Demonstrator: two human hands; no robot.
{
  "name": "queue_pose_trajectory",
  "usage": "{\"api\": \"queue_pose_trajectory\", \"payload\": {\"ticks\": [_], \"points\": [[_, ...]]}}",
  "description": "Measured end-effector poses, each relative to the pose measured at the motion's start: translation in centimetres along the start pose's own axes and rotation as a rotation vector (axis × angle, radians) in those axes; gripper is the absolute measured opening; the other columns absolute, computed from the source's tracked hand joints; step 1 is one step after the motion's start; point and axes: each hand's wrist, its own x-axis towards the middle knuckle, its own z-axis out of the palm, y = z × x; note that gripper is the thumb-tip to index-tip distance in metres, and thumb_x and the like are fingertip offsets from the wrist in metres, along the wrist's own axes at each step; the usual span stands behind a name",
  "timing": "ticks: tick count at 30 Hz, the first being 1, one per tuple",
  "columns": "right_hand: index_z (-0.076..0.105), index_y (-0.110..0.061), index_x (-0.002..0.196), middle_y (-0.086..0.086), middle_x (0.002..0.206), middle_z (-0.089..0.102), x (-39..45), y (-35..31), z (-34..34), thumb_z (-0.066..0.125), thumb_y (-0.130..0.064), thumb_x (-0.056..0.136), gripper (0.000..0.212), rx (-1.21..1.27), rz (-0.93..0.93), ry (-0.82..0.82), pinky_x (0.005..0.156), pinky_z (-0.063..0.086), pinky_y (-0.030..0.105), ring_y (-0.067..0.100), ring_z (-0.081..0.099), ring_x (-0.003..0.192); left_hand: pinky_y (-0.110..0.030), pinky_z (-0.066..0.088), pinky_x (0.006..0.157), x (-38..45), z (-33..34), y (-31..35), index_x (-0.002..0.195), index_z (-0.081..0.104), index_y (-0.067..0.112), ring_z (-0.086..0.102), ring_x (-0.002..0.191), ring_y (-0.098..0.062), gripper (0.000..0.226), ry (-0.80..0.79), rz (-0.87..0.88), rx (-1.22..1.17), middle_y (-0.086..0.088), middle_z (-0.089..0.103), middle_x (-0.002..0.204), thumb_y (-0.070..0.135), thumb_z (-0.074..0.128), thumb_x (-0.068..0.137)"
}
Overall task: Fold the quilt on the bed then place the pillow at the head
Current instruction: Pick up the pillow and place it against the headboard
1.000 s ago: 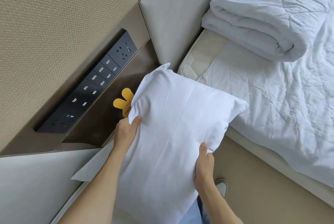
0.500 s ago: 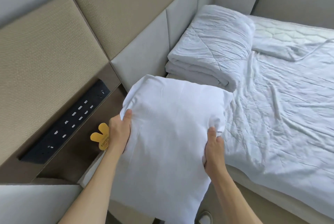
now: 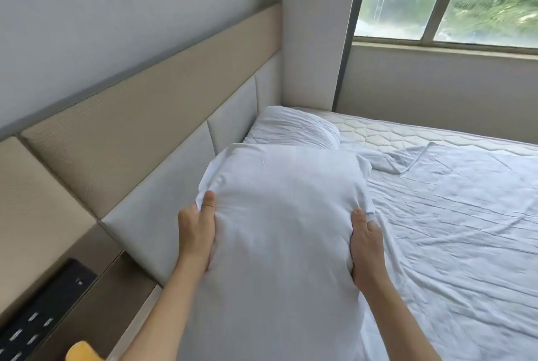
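Far left, low: black switch panel (image 3: pixel 35 323) set in the bedside ledge, w/ a yellow tag (image 3: pixel 83 352) at the bottom edge. Above and beside it runs the padded headboard (image 3: pixel 163 128), beige over pale grey.

Left hand (image 3: pixel 196 232) grips the pillow (image 3: pixel 285 229) on its left side: thumb up on the front face, palm against the side, other fingers hidden behind the cloth. Pillow is held upright in mid-frame, off the bed as far as I can tell, its left edge close to the headboard. Lower end hangs toward the camera; whether it touches the mattress can't be told.

Behind the pillow's top, the quilt (image 3: pixel 294 128) sits folded into a bundle at the head of the bed (image 3: pixel 451 215), against the headboard near the far corner. So fold step looks done.

Right hand (image 3: pixel 365 241) grips the pillow's right side, thumb on the front, cloth bunched under it, remaining fingers tucked out of sight.

Right of that: wrinkled sheet over most of the bed, bare mattress strip along the far edge, then wall and window (image 3: pixel 445 2).

Left to do, by my read: set the pillow down at the head, prob. in the free spot in front of the quilt, and let go. Task approx. at its last step.
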Motion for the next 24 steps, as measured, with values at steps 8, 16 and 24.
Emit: {"api": "queue_pose_trajectory", "payload": {"ticks": [8, 16, 24], "points": [[0.072, -0.013, 0.103, 0.007, 0.095, 0.077, 16.5, -4.9, 6.5, 0.046, -0.037, 0.107, 0.036, 0.009, -0.024, 0.111, 0.076, 0.056, 0.038, 0.025, 0.072, 0.090, -0.034, 0.031, 0.055, 16.8, 11.0, 3.7, 0.067, 0.038, 0.012, 0.037, 0.059, -0.020, 0.050, -0.055, 0.014, -0.042, -0.006, 0.036, 0.064, 0.045, 0.056, 0.100], [0.064, -0.003, 0.094, 0.004, 0.083, 0.065, 35.4, -10.2, 14.7, 0.046, -0.033, 0.106, 0.037, 0.055, -0.076, 0.157, 0.069, 0.049, 0.033, 0.022, 0.062, 0.078, -0.033, 0.035, 0.055, 34.7, 22.1, 9.7, 0.066, 0.039, 0.014, 0.041, 0.059, -0.021, 0.047, -0.121, 0.162, -0.066, -0.007, 0.042, 0.064, 0.039, 0.052, 0.104], [0.054, -0.013, 0.106, 0.005, 0.105, 0.055, 45.8, -2.3, 19.6, 0.050, -0.033, 0.101, 0.021, -0.257, 0.110, 0.022, 0.073, 0.043, 0.034, 0.020, 0.053, 0.085, -0.034, 0.041, 0.061, 46.3, 31.7, 0.9, 0.077, 0.055, 0.011, 0.053, 0.076, -0.027, 0.037, -0.359, 0.003, 0.143, -0.002, 0.056, 0.074, 0.044, 0.056, 0.093]]}}
